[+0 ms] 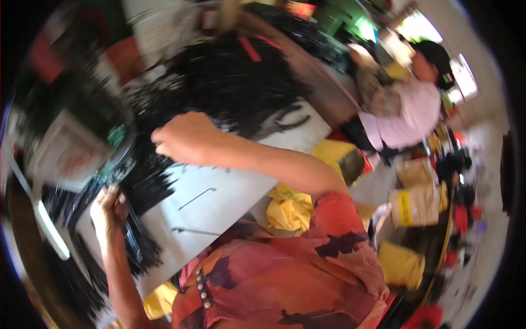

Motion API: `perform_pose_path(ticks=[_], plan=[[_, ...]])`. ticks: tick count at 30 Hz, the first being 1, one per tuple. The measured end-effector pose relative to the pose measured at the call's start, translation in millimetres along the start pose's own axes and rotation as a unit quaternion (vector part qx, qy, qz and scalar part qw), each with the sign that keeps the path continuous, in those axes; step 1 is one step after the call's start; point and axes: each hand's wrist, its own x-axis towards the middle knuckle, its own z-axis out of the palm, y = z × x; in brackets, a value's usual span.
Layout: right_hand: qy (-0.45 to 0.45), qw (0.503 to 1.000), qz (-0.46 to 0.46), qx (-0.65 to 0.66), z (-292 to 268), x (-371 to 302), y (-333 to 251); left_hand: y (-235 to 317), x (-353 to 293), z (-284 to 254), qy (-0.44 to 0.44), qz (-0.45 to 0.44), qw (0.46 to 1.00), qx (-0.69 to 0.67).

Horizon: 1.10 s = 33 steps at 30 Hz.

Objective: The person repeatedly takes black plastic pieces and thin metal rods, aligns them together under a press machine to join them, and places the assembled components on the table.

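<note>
My right hand point(185, 137) reaches across over a large pile of thin black strips point(235, 77), with its fingers curled in. Whatever those fingers may hold is hidden. On the left, my left hand point(109, 207) is closed with its fingertips drawn together, close below a green machine point(118, 137). Motion blur hides what it may grip. Beside it lies a bundle of long black strips point(141, 241). A few single strips, such as a thin hooked strip point(197, 198), lie on the white tabletop point(205, 211).
A panel point(71, 153) stands on the machine's left side. Black-handled scissors or pliers point(290, 120) lie at the table's far right edge. Yellow bags point(290, 211) sit against the table at right. Another person point(405, 109) works beyond, near sacks point(419, 205).
</note>
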Motion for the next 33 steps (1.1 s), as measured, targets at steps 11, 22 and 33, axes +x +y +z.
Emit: perform_pose_path(ticks=[11, 22, 33], plan=[[0.158, 0.952, 0.038, -0.261, -12.5, -82.9, 39.1, 4.8, 14.3, -95.5, 0.020, 0.018, 0.993, 0.115], [0.055, 0.990, -0.127, -0.009, 97.6, -114.4, -34.3, -6.0, 5.5, -157.3, 0.131, 0.067, 0.927, 0.346], [0.045, 0.986, -0.150, -0.061, 94.2, -78.9, 0.7, -16.2, -21.8, -198.6, 0.260, 0.115, 0.793, 0.539]])
